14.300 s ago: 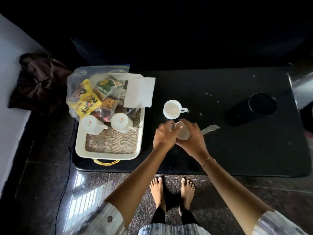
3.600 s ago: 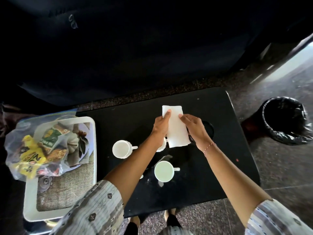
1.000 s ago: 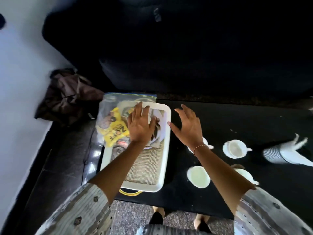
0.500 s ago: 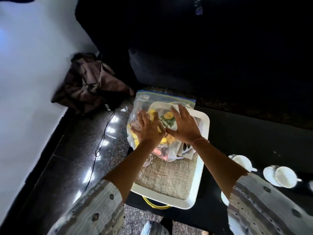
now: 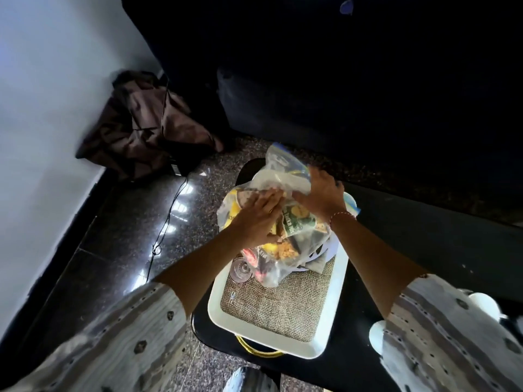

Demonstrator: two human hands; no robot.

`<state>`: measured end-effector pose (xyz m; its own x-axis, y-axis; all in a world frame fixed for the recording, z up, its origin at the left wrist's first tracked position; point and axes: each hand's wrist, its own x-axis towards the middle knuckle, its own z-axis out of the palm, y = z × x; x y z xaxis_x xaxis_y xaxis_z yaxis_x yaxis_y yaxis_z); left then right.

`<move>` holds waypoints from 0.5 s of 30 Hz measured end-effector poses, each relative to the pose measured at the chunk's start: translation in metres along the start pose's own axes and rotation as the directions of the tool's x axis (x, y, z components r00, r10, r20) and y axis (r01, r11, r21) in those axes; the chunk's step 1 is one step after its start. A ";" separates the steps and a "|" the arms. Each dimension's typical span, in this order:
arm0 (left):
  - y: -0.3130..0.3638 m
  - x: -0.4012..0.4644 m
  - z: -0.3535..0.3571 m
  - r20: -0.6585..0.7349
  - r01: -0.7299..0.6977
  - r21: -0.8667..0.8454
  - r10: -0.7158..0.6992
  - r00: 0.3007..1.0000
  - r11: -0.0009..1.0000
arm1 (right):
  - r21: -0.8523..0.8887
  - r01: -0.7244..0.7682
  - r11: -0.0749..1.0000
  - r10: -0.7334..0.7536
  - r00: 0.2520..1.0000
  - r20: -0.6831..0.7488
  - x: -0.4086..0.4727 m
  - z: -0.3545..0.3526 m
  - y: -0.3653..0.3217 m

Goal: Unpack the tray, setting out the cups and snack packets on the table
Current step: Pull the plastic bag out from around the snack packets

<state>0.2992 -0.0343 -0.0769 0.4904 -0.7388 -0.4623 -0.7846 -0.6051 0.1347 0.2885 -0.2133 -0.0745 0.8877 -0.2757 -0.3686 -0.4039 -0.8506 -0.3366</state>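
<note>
A clear zip bag point(image 5: 283, 250) stuffed with yellow and green snack packets is tilted up over the far end of the white tray point(image 5: 336, 301), which has a burlap liner. My left hand point(image 5: 259, 219) holds the bag's left side, fingers across it and thumb below. My right hand point(image 5: 319, 193) grips the bag's upper part near the zip edge. The bag's lower end still touches the tray. Two white cups point(image 5: 481, 304) show at the right edge on the black table point(image 5: 424, 244), mostly hidden by my right sleeve.
A small clear glass piece point(image 5: 240, 270) lies in the tray beside the bag. The tray's gold handle point(image 5: 260, 350) juts over the table's near edge. Left of the table, a brown cloth heap point(image 5: 141, 128) and a black cable point(image 5: 167, 216) lie on the polished floor by the wall.
Both hands have closed on the snack bag and raised its far end off the tray. The view has swung further left, away from the cups.
</note>
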 end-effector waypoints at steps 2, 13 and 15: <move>-0.004 0.003 -0.002 0.011 -0.098 0.111 0.097 0.995 0.989 | 0.139 -0.067 0.988 0.079 0.994 -0.081 -0.006 -0.003 0.004; 0.029 0.021 -0.016 -0.171 0.016 -0.203 -0.052 0.984 0.979 | 0.845 -0.467 0.261 0.253 0.878 0.406 -0.051 -0.005 0.029; 0.037 0.011 -0.008 -0.269 0.221 -0.435 -0.361 0.893 0.873 | 0.827 -0.549 0.126 0.226 0.827 0.515 -0.050 -0.003 0.033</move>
<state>0.2786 -0.0672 -0.0704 0.8228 -0.5215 -0.2258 -0.4114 -0.8208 0.3964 0.2315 -0.2284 -0.0647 0.5297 -0.1896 -0.8267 -0.7204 0.4139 -0.5565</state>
